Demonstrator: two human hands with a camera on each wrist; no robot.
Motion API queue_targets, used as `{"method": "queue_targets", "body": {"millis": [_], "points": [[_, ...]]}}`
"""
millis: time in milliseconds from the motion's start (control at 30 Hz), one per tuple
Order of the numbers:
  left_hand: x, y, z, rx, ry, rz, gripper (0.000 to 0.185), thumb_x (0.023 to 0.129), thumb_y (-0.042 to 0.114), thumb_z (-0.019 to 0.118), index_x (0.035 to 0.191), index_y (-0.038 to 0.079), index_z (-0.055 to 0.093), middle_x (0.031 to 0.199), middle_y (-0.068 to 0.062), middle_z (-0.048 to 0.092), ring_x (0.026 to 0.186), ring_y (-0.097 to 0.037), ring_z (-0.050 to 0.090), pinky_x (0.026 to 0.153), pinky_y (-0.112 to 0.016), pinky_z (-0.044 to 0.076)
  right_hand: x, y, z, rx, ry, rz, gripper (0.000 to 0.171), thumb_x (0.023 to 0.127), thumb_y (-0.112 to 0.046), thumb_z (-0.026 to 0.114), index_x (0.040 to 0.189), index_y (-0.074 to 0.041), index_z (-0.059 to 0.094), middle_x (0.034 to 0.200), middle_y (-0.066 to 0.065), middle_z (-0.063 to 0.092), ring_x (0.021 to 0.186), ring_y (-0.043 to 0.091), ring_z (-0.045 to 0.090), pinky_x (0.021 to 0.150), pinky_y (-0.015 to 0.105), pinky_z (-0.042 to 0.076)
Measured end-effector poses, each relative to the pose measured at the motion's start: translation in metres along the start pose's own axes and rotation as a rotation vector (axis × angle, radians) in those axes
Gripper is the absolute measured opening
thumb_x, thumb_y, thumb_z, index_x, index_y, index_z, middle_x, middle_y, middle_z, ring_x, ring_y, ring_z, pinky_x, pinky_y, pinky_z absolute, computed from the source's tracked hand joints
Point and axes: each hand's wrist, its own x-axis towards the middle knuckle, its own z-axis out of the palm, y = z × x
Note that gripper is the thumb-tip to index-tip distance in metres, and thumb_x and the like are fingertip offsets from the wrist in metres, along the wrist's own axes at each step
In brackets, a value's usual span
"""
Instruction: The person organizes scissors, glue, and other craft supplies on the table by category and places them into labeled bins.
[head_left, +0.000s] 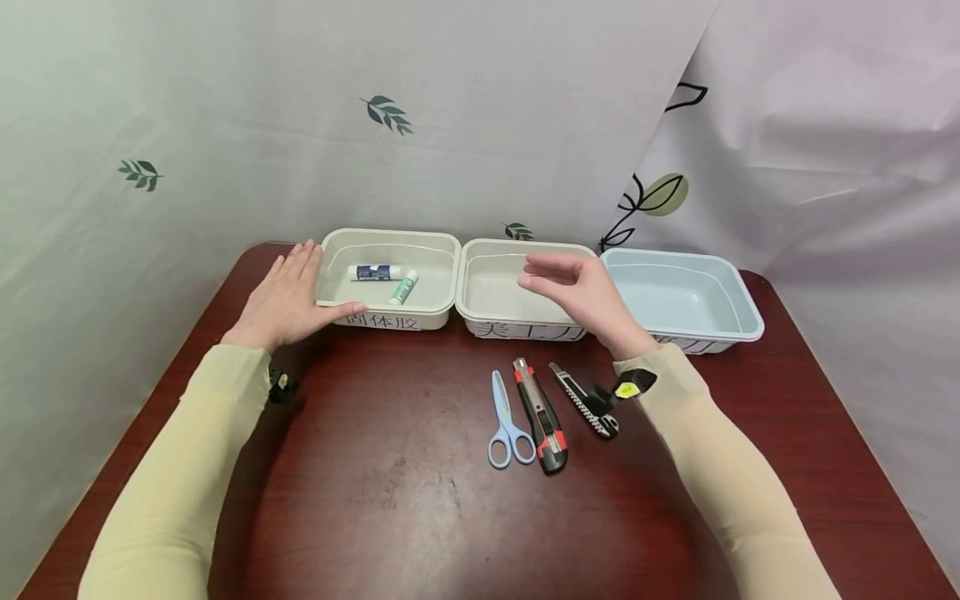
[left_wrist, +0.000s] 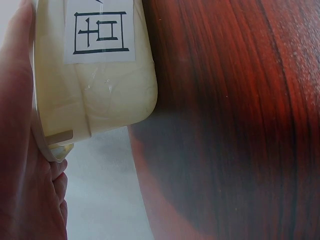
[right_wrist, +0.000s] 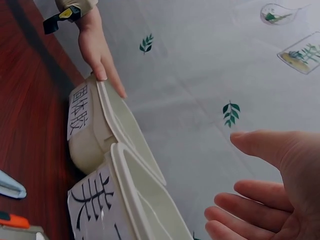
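My left hand (head_left: 288,300) lies flat against the left end of a cream bin (head_left: 390,237), fingers straight and the thumb along its front rim; the left wrist view shows that hand (left_wrist: 20,150) pressed to the bin's wall (left_wrist: 95,90). In the bin lie a white and blue glue stick (head_left: 373,272) and a white and green glue stick (head_left: 403,287). My right hand (head_left: 577,292) hovers open and empty over the front right of the middle cream bin (head_left: 525,244). The right wrist view shows its relaxed fingers (right_wrist: 250,192) above that bin (right_wrist: 125,200).
A light blue bin (head_left: 675,296) stands empty at the right of the row. On the dark red table (head_left: 375,483) in front lie blue scissors (head_left: 508,417), a red and black utility knife (head_left: 542,414) and a slimmer black one (head_left: 583,400). Curtains hang behind.
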Motion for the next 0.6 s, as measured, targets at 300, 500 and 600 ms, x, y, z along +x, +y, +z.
{"method": "queue_targets", "body": {"millis": [300,500,600], "points": [[-0.001,0.001,-0.003,0.004,0.005,0.000,0.124,0.086,0.080,0.055,0.159,-0.010,0.008,0.164,-0.030,0.008,0.153,-0.042,0.006,0.124,-0.046,-0.004,-0.017,0.013,-0.014,-0.018,0.010,0.023,0.049,0.089,-0.033,0.081,0.133,-0.013,0.070,0.123,0.009,0.071,0.111,0.015,0.068,0.094,0.028,0.053],[-0.001,0.002,-0.003,0.005,-0.001,0.000,0.124,0.087,0.080,0.054,0.159,-0.010,0.009,0.165,-0.030,0.008,0.153,-0.041,0.005,0.123,-0.044,-0.006,-0.029,0.020,-0.026,-0.032,0.002,0.047,0.052,0.090,-0.034,0.080,0.136,-0.012,0.068,0.127,0.013,0.069,0.114,0.015,0.067,0.096,0.024,0.051],[-0.001,0.003,-0.004,0.010,-0.005,-0.002,0.124,0.087,0.080,0.053,0.159,-0.009,0.008,0.165,-0.030,0.007,0.153,-0.041,0.005,0.123,-0.043,-0.007,-0.037,0.024,-0.033,-0.038,0.002,0.059,0.053,0.091,-0.034,0.080,0.137,-0.011,0.067,0.129,0.014,0.068,0.114,0.014,0.067,0.095,0.021,0.051]]}}
